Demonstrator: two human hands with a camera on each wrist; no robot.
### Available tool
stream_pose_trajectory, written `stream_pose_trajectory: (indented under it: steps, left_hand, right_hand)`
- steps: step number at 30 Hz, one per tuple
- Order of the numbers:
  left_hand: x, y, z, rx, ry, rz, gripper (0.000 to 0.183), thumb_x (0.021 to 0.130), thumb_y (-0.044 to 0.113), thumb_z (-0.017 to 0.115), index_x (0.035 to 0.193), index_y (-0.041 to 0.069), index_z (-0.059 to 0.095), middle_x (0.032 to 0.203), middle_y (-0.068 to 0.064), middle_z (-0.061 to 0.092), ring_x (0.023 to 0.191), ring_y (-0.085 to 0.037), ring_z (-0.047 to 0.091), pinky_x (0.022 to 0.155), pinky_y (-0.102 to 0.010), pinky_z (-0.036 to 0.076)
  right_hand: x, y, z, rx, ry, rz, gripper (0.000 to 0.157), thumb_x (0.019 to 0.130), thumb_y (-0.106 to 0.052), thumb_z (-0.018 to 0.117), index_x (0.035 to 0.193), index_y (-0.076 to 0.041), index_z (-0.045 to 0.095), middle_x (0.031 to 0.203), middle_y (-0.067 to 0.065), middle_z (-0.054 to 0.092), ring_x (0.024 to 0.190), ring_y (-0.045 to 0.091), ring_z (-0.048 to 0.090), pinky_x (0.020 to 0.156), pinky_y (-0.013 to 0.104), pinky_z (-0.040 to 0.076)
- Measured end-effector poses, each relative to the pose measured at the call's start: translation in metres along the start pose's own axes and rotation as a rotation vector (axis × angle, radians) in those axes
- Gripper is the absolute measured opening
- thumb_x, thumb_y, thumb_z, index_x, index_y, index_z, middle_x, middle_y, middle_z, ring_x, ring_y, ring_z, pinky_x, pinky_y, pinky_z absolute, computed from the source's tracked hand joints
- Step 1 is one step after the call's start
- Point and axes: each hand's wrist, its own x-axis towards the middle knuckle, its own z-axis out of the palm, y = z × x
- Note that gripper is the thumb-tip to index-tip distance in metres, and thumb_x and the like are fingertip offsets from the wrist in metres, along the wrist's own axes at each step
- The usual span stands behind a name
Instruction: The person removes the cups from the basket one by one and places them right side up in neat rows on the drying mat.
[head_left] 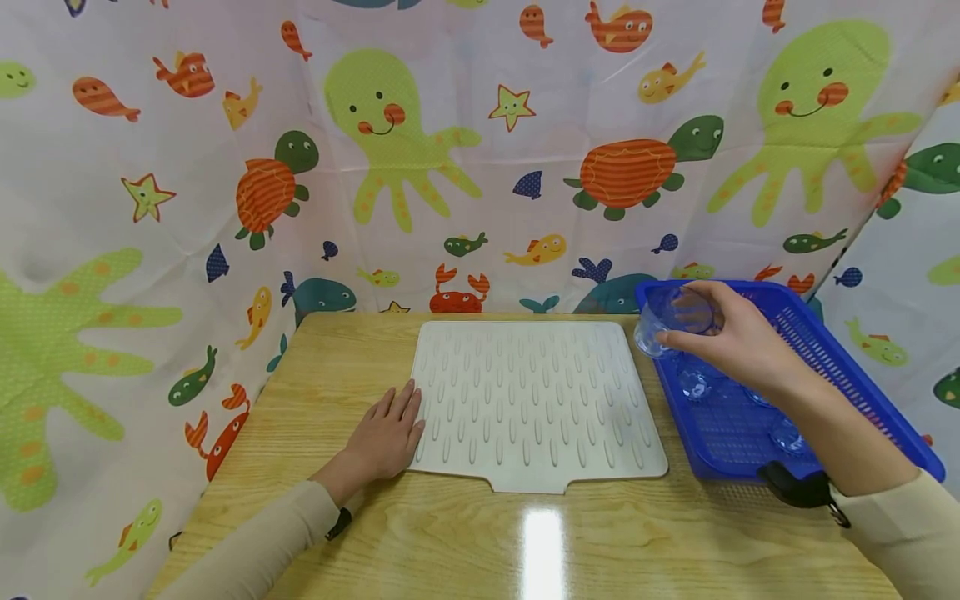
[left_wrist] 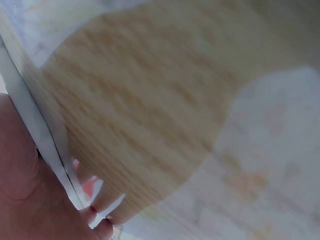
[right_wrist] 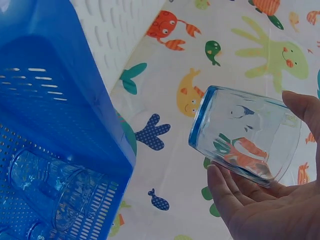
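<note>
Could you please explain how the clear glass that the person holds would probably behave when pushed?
The glass is probably stiff and perhaps breakable: it is see-through, without visible dents. It may be slippery, because its surface appears smooth and shiny. Laid on its side, it could roll, since its form looks rounded.

The cream-sleeved left forearm [head_left: 251, 542] is stretched forward from the lower left, with bare skin exposed at the left wrist [head_left: 333, 479]. The left hand [head_left: 386, 433] is laid low and flat, its fingers extended forward; in the left wrist view, only part of it is shown at the edge. The cream-sleeved right forearm [head_left: 911, 521] is angled inward from the lower right, bared towards the hand. The right hand [head_left: 738, 337] is held raised, its thumb and curved fingers opposed in a grip.
</note>
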Motion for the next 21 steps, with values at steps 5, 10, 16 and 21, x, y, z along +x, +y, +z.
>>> stream_pose_trajectory:
  steps: [5, 10, 16, 21]
  left_hand:
    - [-0.002, 0.004, -0.005, -0.018, 0.004, 0.004, 0.060, 0.112, 0.033, 0.032, 0.162, 0.000, 0.022, 0.170, -0.018, 0.014, 0.154, -0.047, 0.015, 0.120, -0.060, 0.021]
    - [0.001, 0.001, 0.000, 0.009, -0.006, -0.002, 0.061, 0.112, 0.036, 0.028, 0.164, 0.003, 0.019, 0.171, -0.015, 0.011, 0.155, -0.045, 0.013, 0.121, -0.058, 0.022]
    - [0.002, -0.003, 0.004, 0.022, -0.007, -0.002, 0.063, 0.112, 0.041, 0.024, 0.164, 0.006, 0.016, 0.172, -0.011, 0.008, 0.155, -0.043, 0.012, 0.121, -0.058, 0.023]
    - [0.003, -0.005, 0.005, 0.011, -0.002, -0.001, 0.063, 0.112, 0.041, 0.023, 0.164, 0.007, 0.016, 0.172, -0.011, 0.009, 0.155, -0.043, 0.012, 0.121, -0.059, 0.023]
  right_hand:
    - [0.002, -0.002, 0.003, 0.045, 0.021, -0.010, 0.095, 0.093, -0.042, 0.076, 0.161, -0.003, 0.023, 0.152, 0.023, 0.045, 0.133, 0.045, 0.049, 0.096, 0.063, 0.047]
    - [0.005, -0.005, 0.007, 0.060, 0.045, -0.006, 0.093, 0.092, -0.041, 0.077, 0.160, -0.003, 0.025, 0.148, 0.022, 0.049, 0.131, 0.043, 0.051, 0.096, 0.061, 0.048]
    - [0.008, -0.007, 0.009, 0.089, 0.050, 0.005, 0.094, 0.092, -0.041, 0.077, 0.159, -0.002, 0.025, 0.147, 0.020, 0.049, 0.131, 0.041, 0.051, 0.097, 0.057, 0.048]
    - [0.011, -0.008, 0.011, 0.120, 0.050, -0.003, 0.090, 0.093, -0.039, 0.077, 0.158, -0.002, 0.026, 0.147, 0.019, 0.048, 0.133, 0.041, 0.049, 0.100, 0.059, 0.044]
